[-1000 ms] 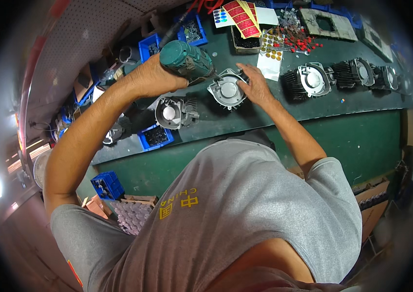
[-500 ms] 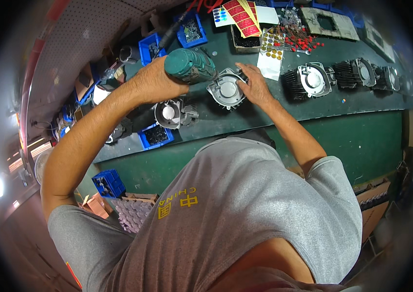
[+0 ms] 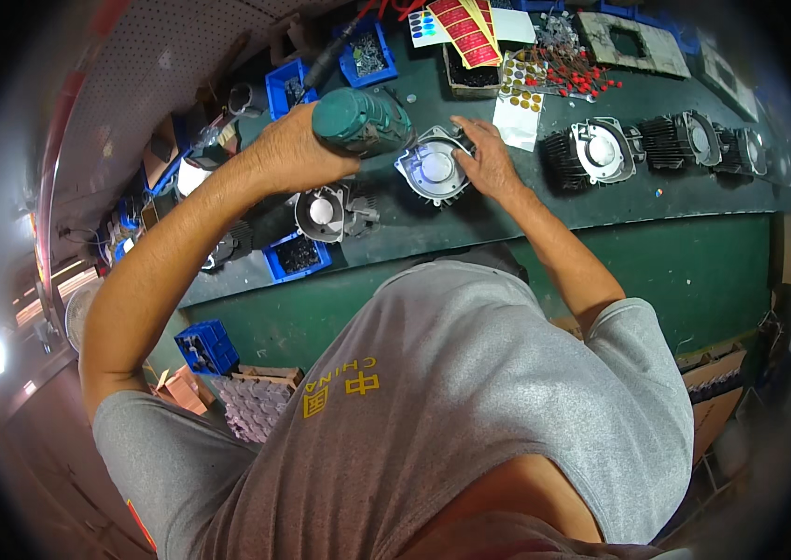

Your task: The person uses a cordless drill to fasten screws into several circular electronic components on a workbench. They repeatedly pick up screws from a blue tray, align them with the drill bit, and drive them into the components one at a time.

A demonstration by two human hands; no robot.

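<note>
My left hand (image 3: 298,154) is closed round a green power driver (image 3: 358,119), whose front end points right, towards a silver metal engine casing (image 3: 435,170). A bright bluish light falls on the casing's round middle. The driver's tip is hard to make out, so I cannot tell whether it touches the casing. On the casing's right side my right hand (image 3: 489,161) grips the rim, thumb on the near edge and fingers at the far edge. Another silver casing (image 3: 324,215) lies on the dark green workbench (image 3: 517,207), just below my left hand.
Several casings with black fins (image 3: 598,152) stand to the right. A blue bin of dark small parts (image 3: 298,257) sits at the near edge, and blue bins (image 3: 365,58) at the back. Red-tipped wires (image 3: 587,82), sticker sheets (image 3: 519,121) and a square-holed plate (image 3: 633,45) lie behind.
A bluish light now shows on the casing in front of the driver. The driver and my left hand have shifted very slightly left; my right hand keeps its grip.
</note>
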